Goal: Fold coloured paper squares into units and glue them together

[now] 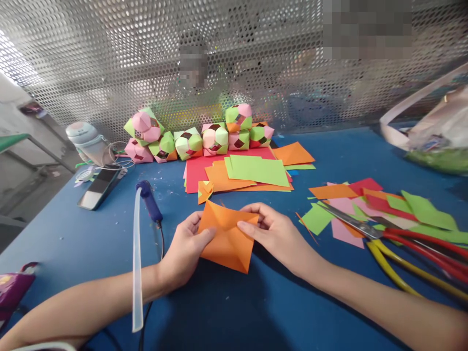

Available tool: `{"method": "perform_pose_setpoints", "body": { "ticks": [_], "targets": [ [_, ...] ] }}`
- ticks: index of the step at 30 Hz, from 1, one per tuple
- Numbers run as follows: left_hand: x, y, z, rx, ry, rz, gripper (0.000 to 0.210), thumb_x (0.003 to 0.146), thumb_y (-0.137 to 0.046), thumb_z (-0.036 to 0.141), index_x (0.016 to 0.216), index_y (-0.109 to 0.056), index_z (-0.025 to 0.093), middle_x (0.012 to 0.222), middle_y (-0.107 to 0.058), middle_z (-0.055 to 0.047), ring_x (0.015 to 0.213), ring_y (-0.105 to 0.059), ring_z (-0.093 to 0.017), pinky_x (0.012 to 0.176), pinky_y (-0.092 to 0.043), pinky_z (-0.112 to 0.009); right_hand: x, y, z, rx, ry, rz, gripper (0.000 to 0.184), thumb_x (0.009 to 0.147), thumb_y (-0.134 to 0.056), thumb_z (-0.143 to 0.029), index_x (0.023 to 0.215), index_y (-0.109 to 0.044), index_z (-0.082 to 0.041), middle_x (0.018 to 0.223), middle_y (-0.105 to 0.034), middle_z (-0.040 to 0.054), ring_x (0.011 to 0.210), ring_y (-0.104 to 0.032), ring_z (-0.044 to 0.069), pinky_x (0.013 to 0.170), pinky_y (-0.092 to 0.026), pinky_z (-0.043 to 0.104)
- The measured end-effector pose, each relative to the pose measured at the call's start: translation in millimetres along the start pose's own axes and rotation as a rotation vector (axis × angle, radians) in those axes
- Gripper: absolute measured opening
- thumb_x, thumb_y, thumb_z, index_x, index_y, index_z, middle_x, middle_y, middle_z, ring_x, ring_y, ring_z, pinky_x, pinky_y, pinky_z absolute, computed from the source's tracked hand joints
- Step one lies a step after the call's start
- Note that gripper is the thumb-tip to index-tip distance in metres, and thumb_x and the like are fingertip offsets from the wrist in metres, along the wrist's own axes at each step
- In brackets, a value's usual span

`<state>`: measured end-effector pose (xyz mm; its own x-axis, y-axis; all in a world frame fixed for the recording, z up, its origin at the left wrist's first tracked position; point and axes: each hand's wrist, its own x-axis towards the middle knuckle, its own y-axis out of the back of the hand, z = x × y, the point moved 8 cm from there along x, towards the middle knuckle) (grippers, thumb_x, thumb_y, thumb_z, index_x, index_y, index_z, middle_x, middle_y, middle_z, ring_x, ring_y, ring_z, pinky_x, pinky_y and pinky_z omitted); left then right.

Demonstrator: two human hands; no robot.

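An orange square of paper (224,243) with crossing fold creases is held between my two hands, tilted a little above the table. My left hand (186,246) pinches its left edge, thumb on top and fingers behind. At the right edge, my right hand (272,229) grips it between thumb and fingers. Just behind the paper lies a small folded orange and yellow piece (205,191). Beyond it is a stack of coloured sheets, with a light green sheet (258,169) on top.
Folded paper balls (188,144) line the perforated metal screen (146,58). A glue gun (149,201) with a long glue stick stands left, near a phone (100,187) and a bottle (89,141). Scissors (369,230) and paper scraps (316,219) lie right, a bag (438,141) behind them.
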<state>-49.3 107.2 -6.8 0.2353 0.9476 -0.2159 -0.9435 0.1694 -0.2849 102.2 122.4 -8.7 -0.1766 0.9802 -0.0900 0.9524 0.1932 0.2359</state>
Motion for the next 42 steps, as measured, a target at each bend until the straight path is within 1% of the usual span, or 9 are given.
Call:
{"method": "perform_pose_setpoints", "body": {
  "ticks": [4, 7, 10, 18, 24, 27, 32, 36, 42],
  "targets": [
    [-2, 0.0, 4, 0.112, -0.061, 0.022, 0.023, 0.079, -0.058, 0.024, 0.102, -0.054, 0.018, 0.106, -0.063, -0.006, 0.090, -0.062, -0.018, 0.079, -0.049, -0.029, -2, -7, 0, 0.120, -0.027, -0.073, 0.028, 0.080, -0.055, -0.048, 0.080, -0.052, -0.020, 0.062, -0.053, -0.0029, 0.052, -0.049, 0.011, 0.051, -0.041, 0.024],
    [-4, -1.0, 5, 0.255, -0.076, 0.037, 0.025, 0.079, -0.059, 0.025, 0.103, -0.054, 0.018, 0.102, -0.064, -0.005, 0.088, -0.062, -0.018, 0.079, -0.049, -0.030, -5, -11, -2, 0.228, -0.045, -0.090, 0.029, 0.080, -0.056, -0.048, 0.079, -0.052, -0.020, 0.061, -0.053, -0.0029, 0.049, -0.048, 0.010, 0.049, -0.040, 0.024],
    [-5, -1.8, 6, 0.344, -0.089, 0.048, 0.022, 0.079, -0.058, 0.028, 0.099, -0.055, 0.018, 0.097, -0.065, -0.005, 0.085, -0.062, -0.018, 0.077, -0.049, -0.029, -7, -11, -1, 0.280, -0.060, -0.052, 0.028, 0.078, -0.058, -0.048, 0.078, -0.052, -0.020, 0.059, -0.052, -0.0042, 0.047, -0.048, 0.010, 0.048, -0.040, 0.024],
    [-7, -7.0, 8, 0.223, -0.035, -0.009, 0.027, 0.078, -0.061, 0.033, 0.097, -0.059, 0.014, 0.095, -0.066, -0.006, 0.089, -0.060, -0.021, 0.077, -0.048, -0.029, -7, -1, -5, 0.186, 0.009, 0.019, 0.027, 0.079, -0.059, -0.044, 0.070, -0.049, -0.020, 0.066, -0.054, -0.0029, 0.062, -0.053, 0.013, 0.056, -0.043, 0.024],
    [-6, -7.5, 6, 0.219, -0.054, -0.003, 0.029, 0.080, -0.057, 0.035, 0.102, -0.058, 0.016, 0.099, -0.066, -0.006, 0.089, -0.061, -0.021, 0.080, -0.048, -0.031, -9, 1, -16, 0.070, 0.101, 0.019, 0.021, 0.085, -0.050, -0.039, 0.086, -0.061, -0.021, 0.082, -0.063, 0.0012, 0.076, -0.058, 0.017, 0.064, -0.045, 0.027],
    [-6, -9.7, 3, 0.219, -0.042, -0.015, 0.029, 0.081, -0.056, 0.034, 0.104, -0.058, 0.017, 0.099, -0.066, -0.006, 0.089, -0.061, -0.020, 0.078, -0.048, -0.030, -10, 3, -20, 0.013, 0.131, 0.066, 0.021, 0.084, -0.052, -0.039, 0.090, -0.062, -0.021, 0.081, -0.063, 0.0011, 0.071, -0.057, 0.016, 0.061, -0.046, 0.027],
    [-6, -14.3, 1, 0.160, -0.021, -0.045, 0.026, 0.082, -0.055, 0.032, 0.104, -0.058, 0.018, 0.097, -0.065, -0.004, 0.086, -0.061, -0.018, 0.078, -0.047, -0.028, -10, 7, -21, 0.119, 0.131, 0.145, 0.021, 0.078, -0.062, -0.039, 0.084, -0.054, -0.020, 0.075, -0.061, 0.0004, 0.066, -0.058, 0.013, 0.059, -0.048, 0.025],
    [-7, -16.5, -1, 0.167, 0.015, -0.062, 0.017, 0.082, -0.055, 0.030, 0.093, -0.060, 0.018, 0.089, -0.064, -0.001, 0.078, -0.057, -0.013, 0.071, -0.045, -0.023, -11, 8, -22, 0.080, 0.121, 0.149, 0.021, 0.077, -0.062, -0.040, 0.076, -0.056, -0.020, 0.067, -0.059, -0.0006, 0.060, -0.055, 0.012, 0.054, -0.046, 0.024],
    [-6, -14.5, -6, 0.279, 0.040, -0.075, 0.010, 0.081, -0.055, 0.026, 0.084, -0.058, 0.017, 0.079, -0.058, 0.000, 0.073, -0.053, -0.012, 0.069, -0.042, -0.022, -12, 4, -27, 0.067, 0.163, 0.099, 0.016, 0.077, -0.062, -0.036, 0.074, -0.060, -0.020, 0.069, -0.062, -0.0003, 0.064, -0.057, 0.013, 0.058, -0.048, 0.025]
  ]
}}
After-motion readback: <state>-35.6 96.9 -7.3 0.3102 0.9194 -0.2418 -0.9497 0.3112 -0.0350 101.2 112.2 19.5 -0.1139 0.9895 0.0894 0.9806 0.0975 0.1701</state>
